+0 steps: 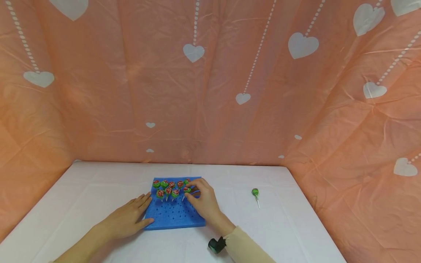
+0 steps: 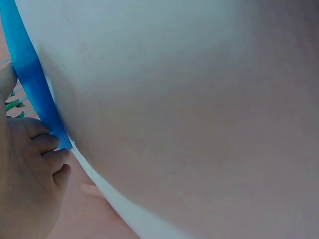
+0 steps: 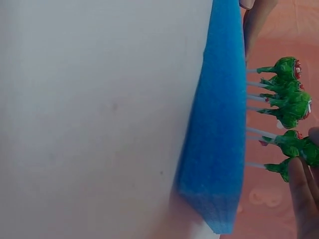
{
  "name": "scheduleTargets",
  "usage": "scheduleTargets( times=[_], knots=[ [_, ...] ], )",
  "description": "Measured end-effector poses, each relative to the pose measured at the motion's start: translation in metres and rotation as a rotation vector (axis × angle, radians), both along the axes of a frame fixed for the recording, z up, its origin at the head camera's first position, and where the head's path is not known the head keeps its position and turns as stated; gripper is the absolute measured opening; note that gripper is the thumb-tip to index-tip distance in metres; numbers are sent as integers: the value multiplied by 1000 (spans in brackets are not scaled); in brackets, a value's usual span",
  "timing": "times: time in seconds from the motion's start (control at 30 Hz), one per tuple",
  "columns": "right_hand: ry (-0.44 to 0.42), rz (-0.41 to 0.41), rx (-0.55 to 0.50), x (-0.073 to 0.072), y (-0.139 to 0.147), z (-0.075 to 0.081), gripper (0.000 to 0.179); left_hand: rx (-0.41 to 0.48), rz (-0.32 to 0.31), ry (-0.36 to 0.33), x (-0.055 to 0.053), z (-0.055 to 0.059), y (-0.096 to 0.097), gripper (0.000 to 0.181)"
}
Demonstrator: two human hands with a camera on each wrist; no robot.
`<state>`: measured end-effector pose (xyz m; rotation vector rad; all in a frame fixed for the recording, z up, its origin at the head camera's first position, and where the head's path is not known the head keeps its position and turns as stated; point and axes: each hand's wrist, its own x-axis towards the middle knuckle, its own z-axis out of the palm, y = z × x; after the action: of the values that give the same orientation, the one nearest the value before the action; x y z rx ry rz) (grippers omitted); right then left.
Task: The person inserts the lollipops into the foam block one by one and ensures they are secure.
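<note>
A blue foam block (image 1: pixel 174 221) with rows of small holes lies on the table. Several lollipops (image 1: pixel 160 194) in red and green wrappers stand in its far part, sticks down. My right hand (image 1: pixel 207 204) pinches one lollipop (image 1: pixel 186 190) by its wrapped head at the right end of the nearer row. From the side, in the right wrist view, thumb and fingertips (image 3: pixel 299 186) close on that green head (image 3: pixel 309 149). My left hand (image 1: pixel 129 217) rests along the block's left edge with fingers extended, thumb over the near left corner. The left wrist view shows its fingers (image 2: pixel 47 144) against the foam.
One loose lollipop (image 1: pixel 255 192) lies on the white tabletop (image 1: pixel 289 226) to the right of the block. A small black device (image 1: pixel 216 245) sits at my right wrist by the sleeve. Orange curtains (image 1: pixel 164 91) with white hearts enclose the back and sides.
</note>
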<state>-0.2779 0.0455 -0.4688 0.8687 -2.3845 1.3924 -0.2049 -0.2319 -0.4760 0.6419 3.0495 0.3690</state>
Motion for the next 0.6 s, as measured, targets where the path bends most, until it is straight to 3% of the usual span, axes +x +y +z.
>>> scheduleTargets(
  times=[0.37,0.6],
  knots=[
    [-15,0,38,1,-4,-1,20,-7,-8,25,0,0,0,83],
    [-17,16,123,0,-3,-2,22,-5,-7,20,0,0,0,83]
  ],
)
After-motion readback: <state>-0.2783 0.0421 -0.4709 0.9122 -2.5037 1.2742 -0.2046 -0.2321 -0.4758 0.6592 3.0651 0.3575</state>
